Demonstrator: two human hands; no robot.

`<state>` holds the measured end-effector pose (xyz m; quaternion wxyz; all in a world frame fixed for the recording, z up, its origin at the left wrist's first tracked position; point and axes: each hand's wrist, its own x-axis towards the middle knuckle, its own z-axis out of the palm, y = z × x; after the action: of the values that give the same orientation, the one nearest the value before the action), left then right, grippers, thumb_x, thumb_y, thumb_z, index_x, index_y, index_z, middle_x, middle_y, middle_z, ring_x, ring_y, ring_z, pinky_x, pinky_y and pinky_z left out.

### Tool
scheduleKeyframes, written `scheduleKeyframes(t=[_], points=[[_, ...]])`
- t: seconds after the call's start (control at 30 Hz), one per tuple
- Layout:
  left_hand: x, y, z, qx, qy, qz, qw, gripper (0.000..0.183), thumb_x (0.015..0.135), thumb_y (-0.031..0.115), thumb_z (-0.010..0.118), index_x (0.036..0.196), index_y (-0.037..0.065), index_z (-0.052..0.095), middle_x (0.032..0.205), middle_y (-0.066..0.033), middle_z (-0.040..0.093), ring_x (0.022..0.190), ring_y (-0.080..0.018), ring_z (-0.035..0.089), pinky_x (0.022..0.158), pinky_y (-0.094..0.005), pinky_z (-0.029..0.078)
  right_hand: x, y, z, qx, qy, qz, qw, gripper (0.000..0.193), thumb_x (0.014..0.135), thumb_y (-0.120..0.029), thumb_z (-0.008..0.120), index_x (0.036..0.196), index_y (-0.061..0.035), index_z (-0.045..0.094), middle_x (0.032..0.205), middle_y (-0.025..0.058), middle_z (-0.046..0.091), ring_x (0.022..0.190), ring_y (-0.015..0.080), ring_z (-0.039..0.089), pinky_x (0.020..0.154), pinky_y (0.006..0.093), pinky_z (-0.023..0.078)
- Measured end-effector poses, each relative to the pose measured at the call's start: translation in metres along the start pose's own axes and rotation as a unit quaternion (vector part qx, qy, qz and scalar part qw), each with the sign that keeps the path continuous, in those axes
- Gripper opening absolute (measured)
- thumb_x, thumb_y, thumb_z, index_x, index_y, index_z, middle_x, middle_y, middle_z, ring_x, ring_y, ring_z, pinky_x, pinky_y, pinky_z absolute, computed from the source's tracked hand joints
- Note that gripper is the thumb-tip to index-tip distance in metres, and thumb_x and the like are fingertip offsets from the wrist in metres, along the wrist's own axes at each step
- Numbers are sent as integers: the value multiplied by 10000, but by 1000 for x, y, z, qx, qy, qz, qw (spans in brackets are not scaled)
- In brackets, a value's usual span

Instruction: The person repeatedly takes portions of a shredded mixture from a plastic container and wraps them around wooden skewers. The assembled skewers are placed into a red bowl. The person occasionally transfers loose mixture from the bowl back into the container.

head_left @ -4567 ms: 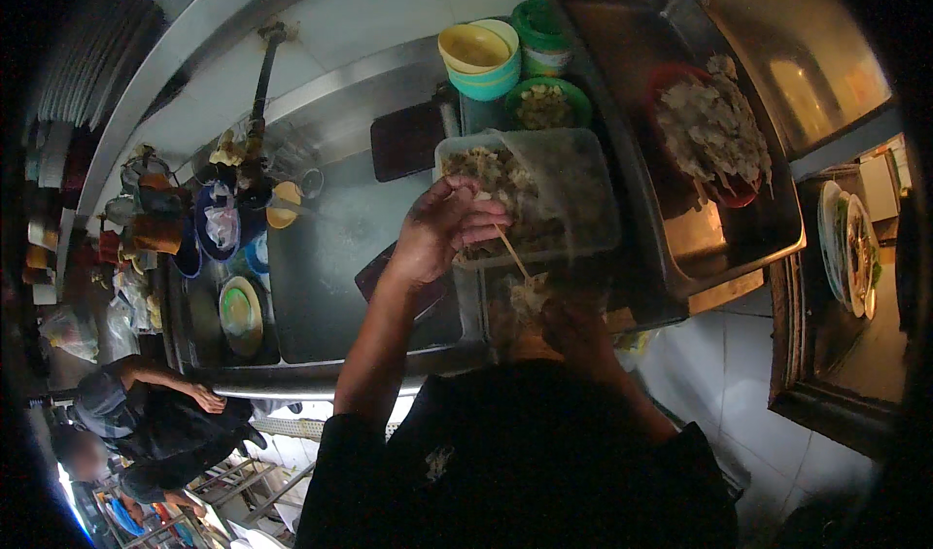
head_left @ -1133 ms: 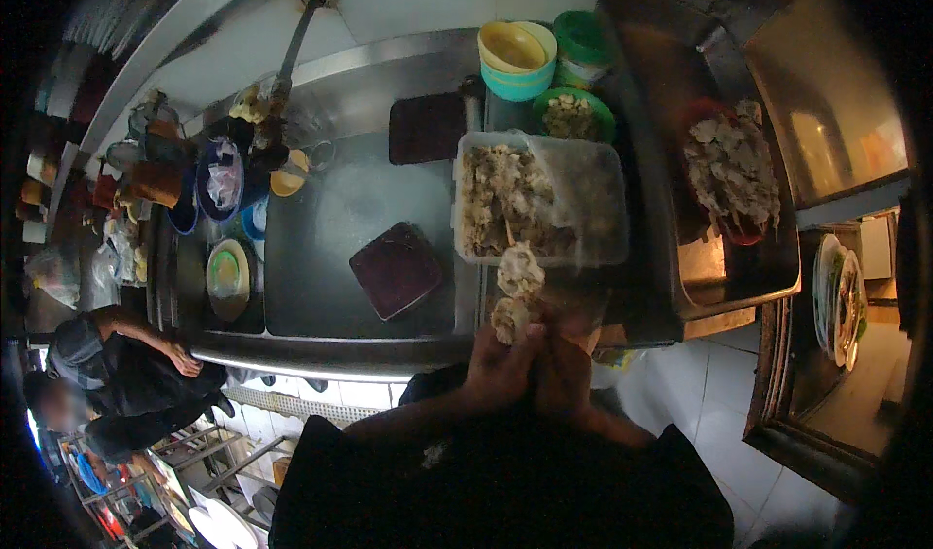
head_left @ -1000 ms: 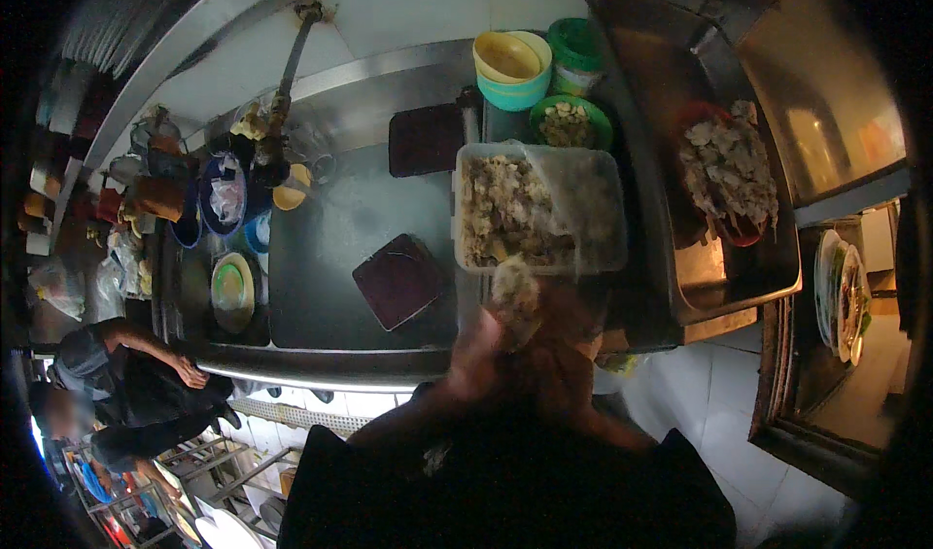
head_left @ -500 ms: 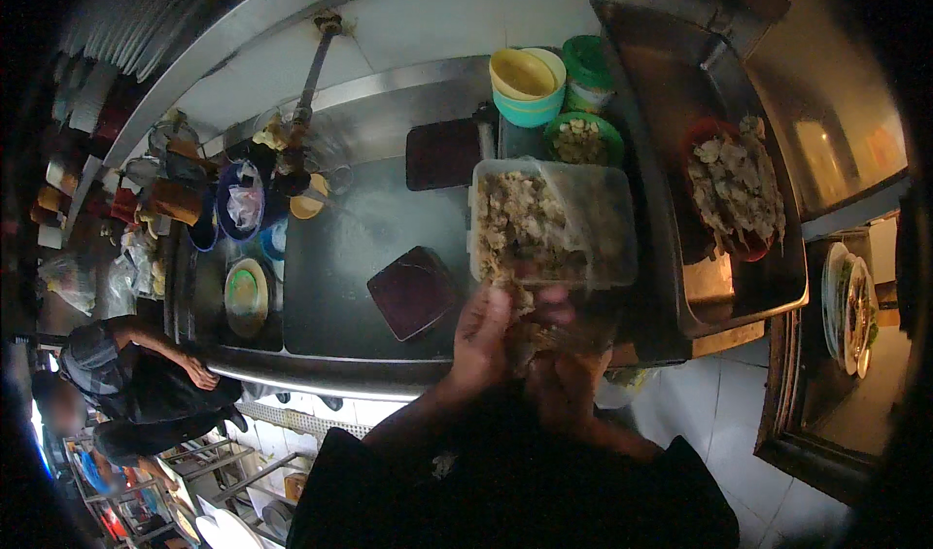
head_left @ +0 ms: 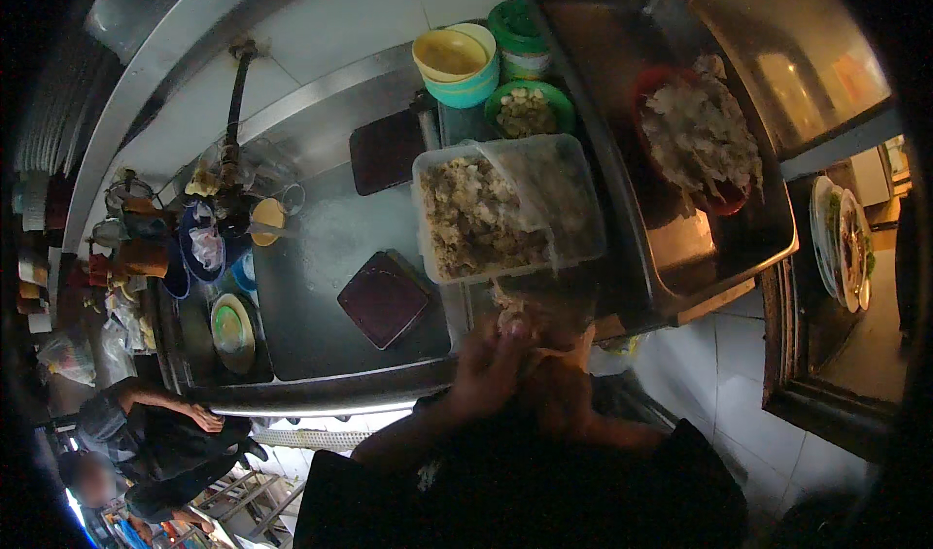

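My left hand [head_left: 486,366] is pinched on a pale food piece [head_left: 504,300], just off the near edge of the clear tub [head_left: 486,276]. Right hand [head_left: 556,390] right beside it, low and dim; can't tell its grip.

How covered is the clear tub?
Partly: plastic film lies over the right side of the clear tub; food pieces show uncovered on its left.

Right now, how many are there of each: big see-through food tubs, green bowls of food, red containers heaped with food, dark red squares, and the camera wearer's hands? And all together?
Big see-through food tub: 1
Green bowl of food: 1
Red container heaped with food: 1
Dark red squares: 2
Hands: 2 (left hand, right hand)
Total: 7
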<state>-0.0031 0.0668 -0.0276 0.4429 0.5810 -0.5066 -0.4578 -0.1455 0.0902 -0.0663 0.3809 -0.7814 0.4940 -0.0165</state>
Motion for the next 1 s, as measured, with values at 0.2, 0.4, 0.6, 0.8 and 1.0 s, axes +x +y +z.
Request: scheduleKeyframes(t=[0.2,0.4,0.6,0.8,1.0], points=[[76,-19,-29,-14,51,-69,996,327,907,153,491,1202,13,498,1145,-159,565,1066,-259,545,886,-335,418,2,46,-7,5,217,24,976,143,776,-175,520,795,-40,562,705,122,544,581,248,543,500,370,419],[195,-120,-88,205,0,57,977,274,853,164,534,1066,-3,572,1011,-189,608,884,-278,611,750,-322,484,11,70,-17,272,236,37,932,155,836,-168,544,887,-26,581,759,97,584,678,206,541,593,347,427],[205,-135,-42,432,101,91,892,303,802,199,574,1070,57,559,956,-168,603,838,-281,595,701,-372,472,28,66,-2,149,215,-50,964,112,778,-141,525,825,-44,555,754,126,543,626,242,543,513,340,425],[159,-66,-56,-262,-31,3,964,288,863,196,540,1098,36,499,1012,-112,571,930,-238,575,798,-368,472,34,55,-15,147,237,-145,949,141,727,-103,522,844,-30,554,809,147,555,657,301,549,539,381,439],[115,-5,-39,-494,-50,-78,865,379,875,276,553,1135,18,455,1003,-131,567,932,-243,581,822,-384,486,39,22,-21,77,252,-190,946,150,769,-88,502,894,-20,547,796,147,552,661,309,545,561,403,419]])
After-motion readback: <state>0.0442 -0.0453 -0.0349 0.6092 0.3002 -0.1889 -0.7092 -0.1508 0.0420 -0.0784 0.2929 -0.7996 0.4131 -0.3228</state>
